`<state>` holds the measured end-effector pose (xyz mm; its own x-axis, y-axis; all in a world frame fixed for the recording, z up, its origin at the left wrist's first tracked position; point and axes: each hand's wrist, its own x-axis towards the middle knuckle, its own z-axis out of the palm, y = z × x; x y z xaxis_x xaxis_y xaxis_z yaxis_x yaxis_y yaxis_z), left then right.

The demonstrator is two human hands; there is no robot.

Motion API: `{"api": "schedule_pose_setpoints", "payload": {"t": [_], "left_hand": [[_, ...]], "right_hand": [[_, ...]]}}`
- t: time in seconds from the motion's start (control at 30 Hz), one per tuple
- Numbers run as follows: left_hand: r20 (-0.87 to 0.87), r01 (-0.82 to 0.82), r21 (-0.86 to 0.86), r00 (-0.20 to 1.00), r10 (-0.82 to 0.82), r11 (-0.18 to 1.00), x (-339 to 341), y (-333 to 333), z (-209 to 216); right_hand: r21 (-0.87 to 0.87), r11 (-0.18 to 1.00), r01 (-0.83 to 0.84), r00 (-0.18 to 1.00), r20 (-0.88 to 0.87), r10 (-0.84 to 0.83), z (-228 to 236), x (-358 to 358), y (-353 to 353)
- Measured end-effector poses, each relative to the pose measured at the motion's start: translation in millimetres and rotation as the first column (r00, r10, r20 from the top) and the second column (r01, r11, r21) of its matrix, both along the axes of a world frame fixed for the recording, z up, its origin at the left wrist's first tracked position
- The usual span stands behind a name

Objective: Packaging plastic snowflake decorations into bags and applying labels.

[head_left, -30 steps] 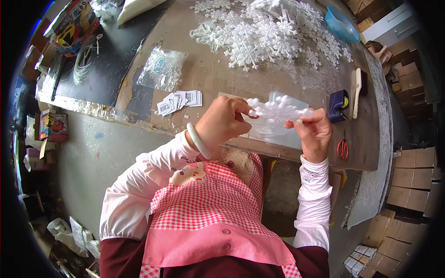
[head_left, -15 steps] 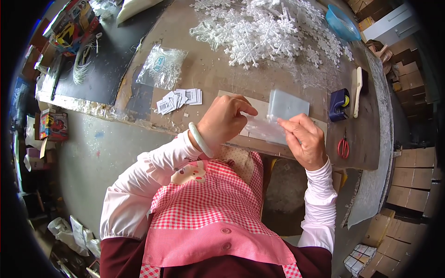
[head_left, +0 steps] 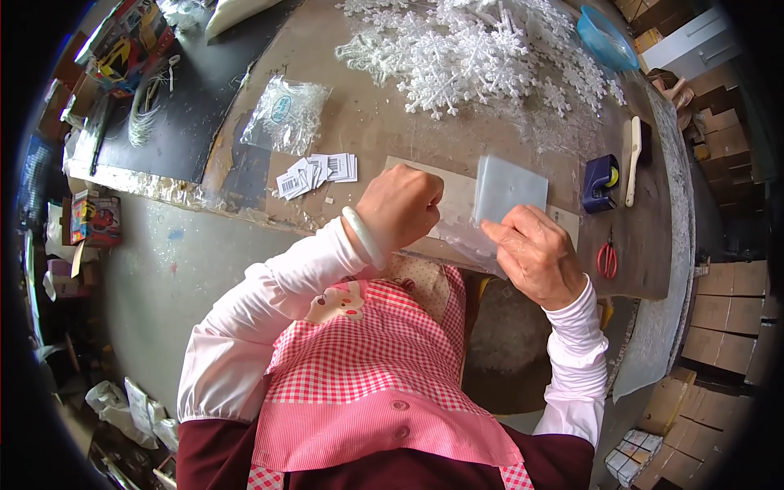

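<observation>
Low over the table's front edge, a clear plastic bag point(head_left: 467, 240) stretches between my two hands, hard to make out against the tabletop. My left hand point(head_left: 402, 206), with a pale bangle at its wrist, is closed on the bag's left side; its fingertips are turned away from view. At the other side my right hand point(head_left: 535, 251) has its fingers curled and pressed together around the bag's edge, the index finger pointing left. Just beyond it lies a stack of clear flat bags point(head_left: 513, 189) on a pale board point(head_left: 451, 186).
White glitter snowflakes point(head_left: 478, 61) pile at the back, beside a blue basin point(head_left: 606, 39). Barcode labels point(head_left: 314, 175) and a bag of clear loops point(head_left: 284, 116) lie left. At right are a tape dispenser point(head_left: 599, 184), a brush point(head_left: 633, 162) and red-handled snips point(head_left: 607, 260).
My right hand has moved slightly right and nearer to me, its index finger now more pointed. My left hand has turned into a tighter fist.
</observation>
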<state>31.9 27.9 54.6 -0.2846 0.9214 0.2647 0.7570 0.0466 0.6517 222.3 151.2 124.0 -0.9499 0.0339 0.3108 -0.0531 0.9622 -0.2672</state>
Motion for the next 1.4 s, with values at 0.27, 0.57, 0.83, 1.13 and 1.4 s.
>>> {"api": "schedule_pose_setpoints", "payload": {"t": [0.27, 0.57, 0.83, 1.13, 1.4], "left_hand": [[0.520, 0.054, -0.011, 0.853, -0.041, 0.998, 15, 2, 44], [0.513, 0.130, 0.007, 0.851, -0.115, 0.991, 26, 17, 43], [0.859, 0.297, 0.117, 0.449, -0.247, 0.948, 4, 26, 23], [0.879, 0.459, -0.016, 0.429, -0.206, 0.888, 17, 6, -42], [0.985, 0.182, -0.055, 0.169, 0.024, 0.982, 18, -23, -52]], "right_hand": [[0.167, 0.986, 0.018, 0.989, 0.143, -0.042, -10, -2, -6], [0.090, 0.996, -0.017, 0.977, 0.212, -0.002, -19, -2, -5], [-0.461, 0.885, 0.059, 0.924, 0.362, 0.127, -21, 3, 23], [-0.541, 0.838, 0.072, 0.952, 0.288, 0.105, -21, -5, 34], [-0.378, 0.893, 0.244, 0.937, 0.329, -0.117, -21, 21, 52]]}}
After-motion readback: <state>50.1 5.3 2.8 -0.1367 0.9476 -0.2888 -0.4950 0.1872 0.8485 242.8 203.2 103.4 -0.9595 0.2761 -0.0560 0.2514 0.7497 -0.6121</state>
